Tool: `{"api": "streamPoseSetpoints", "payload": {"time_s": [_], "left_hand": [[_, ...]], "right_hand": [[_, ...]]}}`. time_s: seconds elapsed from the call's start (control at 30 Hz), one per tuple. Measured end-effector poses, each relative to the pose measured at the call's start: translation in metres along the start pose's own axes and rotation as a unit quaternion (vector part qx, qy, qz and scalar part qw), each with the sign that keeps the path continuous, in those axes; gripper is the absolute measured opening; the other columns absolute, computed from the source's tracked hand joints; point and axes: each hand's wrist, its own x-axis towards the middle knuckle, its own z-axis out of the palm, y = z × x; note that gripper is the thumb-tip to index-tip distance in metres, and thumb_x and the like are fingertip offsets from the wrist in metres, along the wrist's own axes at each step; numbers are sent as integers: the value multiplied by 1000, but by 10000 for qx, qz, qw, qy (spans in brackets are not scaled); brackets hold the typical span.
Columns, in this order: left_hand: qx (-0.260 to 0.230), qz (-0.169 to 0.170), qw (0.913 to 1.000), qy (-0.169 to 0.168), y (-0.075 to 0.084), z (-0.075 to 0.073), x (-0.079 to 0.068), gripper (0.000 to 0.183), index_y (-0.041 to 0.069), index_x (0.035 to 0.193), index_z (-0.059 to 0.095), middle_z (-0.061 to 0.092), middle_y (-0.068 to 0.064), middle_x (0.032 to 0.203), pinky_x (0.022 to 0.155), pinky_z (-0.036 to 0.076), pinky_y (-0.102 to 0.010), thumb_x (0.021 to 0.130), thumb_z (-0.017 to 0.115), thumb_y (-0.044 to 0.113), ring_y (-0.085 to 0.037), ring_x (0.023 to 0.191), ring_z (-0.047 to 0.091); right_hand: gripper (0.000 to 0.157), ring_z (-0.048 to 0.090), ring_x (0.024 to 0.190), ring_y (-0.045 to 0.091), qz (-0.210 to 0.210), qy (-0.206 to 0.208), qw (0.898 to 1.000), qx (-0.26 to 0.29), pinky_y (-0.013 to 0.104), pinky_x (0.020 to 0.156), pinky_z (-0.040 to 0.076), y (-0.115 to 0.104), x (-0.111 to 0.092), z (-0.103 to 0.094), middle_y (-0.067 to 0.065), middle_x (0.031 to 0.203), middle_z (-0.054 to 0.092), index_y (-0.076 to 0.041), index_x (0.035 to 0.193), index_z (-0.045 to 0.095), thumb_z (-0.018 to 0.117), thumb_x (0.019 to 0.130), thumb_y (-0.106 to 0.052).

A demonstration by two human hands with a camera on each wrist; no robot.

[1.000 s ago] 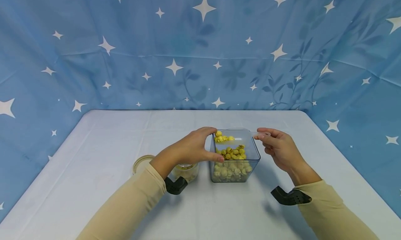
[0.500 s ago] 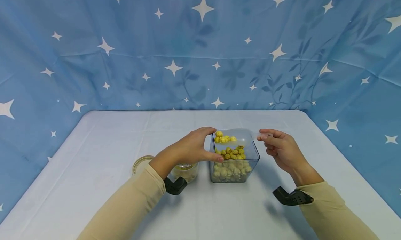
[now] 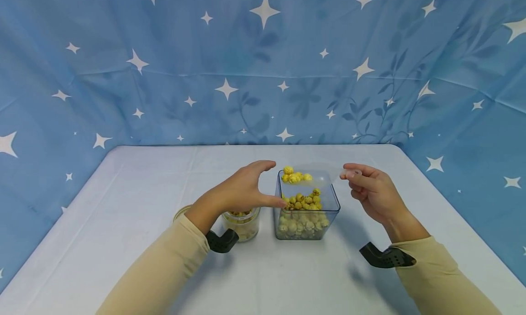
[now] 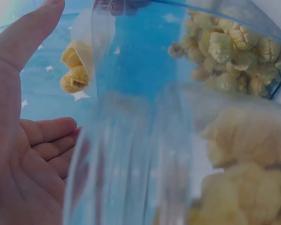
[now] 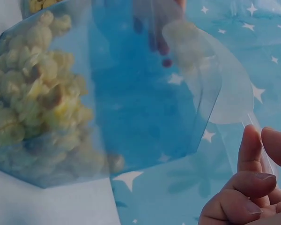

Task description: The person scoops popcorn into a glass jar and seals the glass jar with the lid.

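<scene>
My right hand [image 3: 373, 189] pinches the handle of a translucent scoop [image 3: 322, 172] between thumb and fingers. Several yellow popcorn pieces [image 3: 293, 176] lie at the scoop's left end, over a clear square-mouthed container [image 3: 334, 204]. Popcorn [image 3: 302, 221] fills the container's lower part. My left hand [image 3: 244, 189] is held just left of the container, thumb and fingers spread; in the left wrist view its palm [image 4: 33, 164] holds nothing. The thumb tip overlaps the container's rim; whether they touch I cannot tell. A round clear jar [image 3: 242, 228] with popcorn inside stands below the left hand.
A round gold-edged lid [image 3: 179, 211] lies left of the jar, mostly covered by the left forearm. All stands on a white table [image 3: 148, 178], with a blue star-patterned curtain [image 3: 172, 55] behind it. Black cameras [image 3: 388, 256] sit on both wrists.
My left hand has let go of the container's rim and drawn back left, uncovering more of the jar. The right hand has raised the scoop and shifted it slightly right.
</scene>
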Motion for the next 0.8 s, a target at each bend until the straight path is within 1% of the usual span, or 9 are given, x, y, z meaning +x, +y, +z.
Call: {"api": "streamPoseSetpoints", "payload": {"time_s": [0.17, 0.3, 0.4, 0.47, 0.53, 0.6, 0.7, 0.73, 0.8], "left_hand": [[-75, -37, 9999, 83, -8, -8, -8, 97, 14, 158, 32, 32, -4, 159, 112, 34, -49, 82, 80, 51, -24, 145, 32], [-167, -103, 9997, 156, -17, -16, -17, 97, 14, 157, 32, 33, -5, 159, 111, 36, -51, 82, 81, 49, -27, 143, 35], [-198, -140, 9996, 155, -25, -20, -25, 97, 13, 157, 33, 35, -5, 158, 110, 37, -51, 81, 81, 49, -30, 141, 38], [-196, -153, 9996, 138, -30, -22, -29, 96, 12, 157, 34, 36, -5, 157, 109, 37, -51, 82, 81, 48, -32, 139, 40], [-181, -161, 9996, 111, -35, -23, -33, 94, 11, 156, 35, 37, -6, 157, 109, 37, -52, 82, 81, 48, -33, 138, 41], [-186, -177, 9996, 83, -40, -23, -37, 94, 10, 156, 36, 37, -6, 157, 109, 37, -52, 82, 81, 48, -34, 139, 41], [-182, -197, 9996, 88, -47, -22, -42, 95, 9, 155, 37, 38, -7, 156, 110, 36, -52, 81, 81, 48, -34, 139, 40], [-195, -204, 9996, 92, -49, -22, -44, 95, 9, 155, 37, 38, -7, 156, 110, 36, -52, 80, 82, 48, -34, 139, 40], [-234, -220, 9994, 95, -54, -20, -46, 96, 8, 154, 38, 39, -8, 155, 110, 36, -53, 79, 82, 47, -35, 139, 40]], "right_hand": [[26, 25, 60, 18, -203, -288, 9994, 19, 33, 58, 20, -5, 2, 9, -1, 93, 70, -11, 109, 71, 49, 103, 1], [24, 27, 60, 17, -290, -493, 9982, -167, 34, 59, 21, -9, 5, 19, -1, 94, 70, -11, 111, 71, 50, 104, 0], [23, 30, 59, 16, -254, -531, 9971, -474, 34, 58, 23, -11, 7, 28, -1, 93, 70, -12, 111, 70, 51, 103, -1], [22, 32, 59, 14, -204, -482, 9958, -747, 31, 56, 25, -12, 9, 34, -2, 93, 70, -13, 110, 69, 52, 103, -2], [20, 40, 64, 13, -124, -402, 9936, -1049, 29, 56, 29, -13, 10, 40, -2, 93, 71, -13, 110, 69, 54, 102, -4], [17, 47, 72, 12, -50, -313, 9904, -1343, 27, 57, 33, -15, 10, 44, -3, 93, 71, -11, 111, 69, 55, 102, -5], [15, 52, 84, 14, 27, -246, 9852, -1695, 25, 61, 37, -17, 12, 50, -5, 93, 72, -7, 113, 67, 57, 101, -7], [16, 53, 85, 14, 35, -248, 9832, -1806, 26, 62, 38, -18, 12, 53, -6, 92, 72, -5, 113, 67, 57, 101, -7], [19, 52, 83, 16, 42, -278, 9798, -1981, 26, 61, 37, -20, 14, 57, -6, 91, 72, 1, 116, 65, 57, 101, -7]]}}
